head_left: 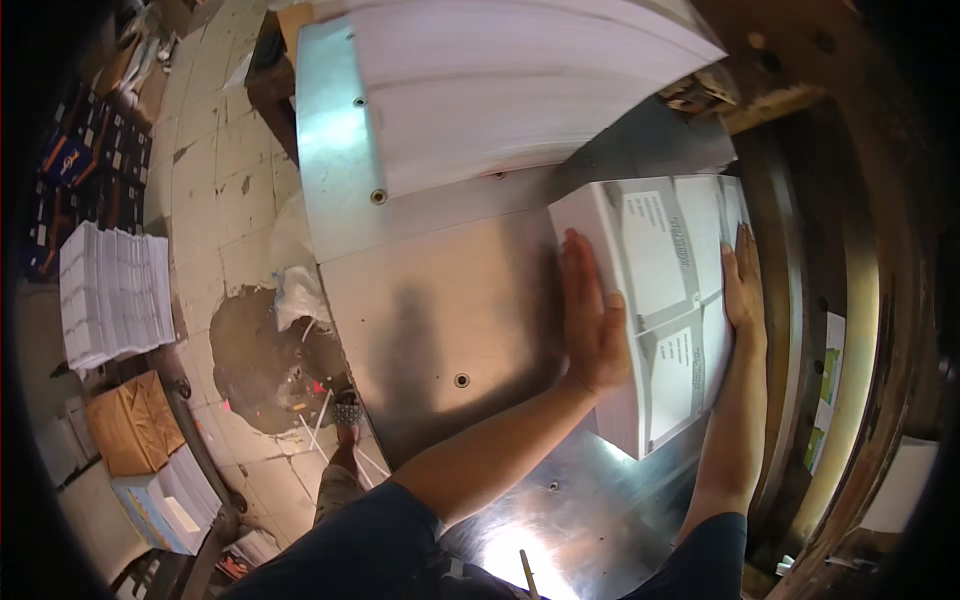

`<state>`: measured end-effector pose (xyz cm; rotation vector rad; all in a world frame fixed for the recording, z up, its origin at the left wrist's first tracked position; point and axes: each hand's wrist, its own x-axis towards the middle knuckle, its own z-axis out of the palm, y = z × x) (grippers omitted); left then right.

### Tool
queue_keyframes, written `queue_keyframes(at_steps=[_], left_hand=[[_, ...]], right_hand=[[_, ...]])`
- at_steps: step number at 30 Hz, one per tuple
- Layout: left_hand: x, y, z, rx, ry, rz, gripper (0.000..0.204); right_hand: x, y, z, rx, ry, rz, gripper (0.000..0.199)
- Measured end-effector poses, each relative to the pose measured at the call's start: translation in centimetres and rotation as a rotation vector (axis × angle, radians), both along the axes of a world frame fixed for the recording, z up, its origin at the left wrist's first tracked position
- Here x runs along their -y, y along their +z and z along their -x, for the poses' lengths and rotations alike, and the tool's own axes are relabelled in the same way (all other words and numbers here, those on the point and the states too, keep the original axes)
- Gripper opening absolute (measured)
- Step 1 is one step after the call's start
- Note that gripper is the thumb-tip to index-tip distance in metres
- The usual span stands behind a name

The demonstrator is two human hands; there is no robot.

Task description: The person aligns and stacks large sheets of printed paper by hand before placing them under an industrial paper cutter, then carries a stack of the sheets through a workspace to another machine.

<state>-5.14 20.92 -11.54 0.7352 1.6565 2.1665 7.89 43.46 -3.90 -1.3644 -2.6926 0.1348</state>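
Note:
A thick stack of printed paper sheets [667, 300] stands tilted in view over the metal table, its top face showing panels of small print and grey bands. Flat along its left side lies my left hand [592, 320], fingers straight and thumb up near the top edge. My right hand [742, 278] presses the opposite side, with its fingers pointing away from me. Between the two palms the stack is held. Its underside is hidden, so whether it touches the metal table [430, 330] cannot be told.
A large pile of white sheets [500, 90] lies on the table's far part. Dark machine framing [860, 250] borders the right. At left are a paper stack [115, 295], a brown wrapped package [135, 422] and dark boxes [85, 160] by the tiled floor [200, 200].

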Motion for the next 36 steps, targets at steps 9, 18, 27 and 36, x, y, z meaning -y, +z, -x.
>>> queue_keyframes(at_steps=[9, 18, 27, 36], left_hand=[[0.5, -0.2, 0.2, 0.103, 0.05, -0.089, 0.063], [1.8, 0.0, 1.5, -0.289, 0.035, 0.366, 0.057], [0.1, 0.1, 0.8, 0.249, 0.099, -0.155, 0.056], [-0.1, 0.8, 0.8, 0.241, 0.123, -0.145, 0.059]], right_hand=[[12.6, 0.7, 11.7, 0.1, 0.409, 0.004, 0.072], [14.7, 1.7, 13.5, -0.084, 0.577, 0.212, 0.071], [14.5, 3.9, 15.7, -0.085, 0.246, 0.034, 0.066], [15.4, 3.4, 17.1, 0.009, 0.169, -0.088, 0.058]])
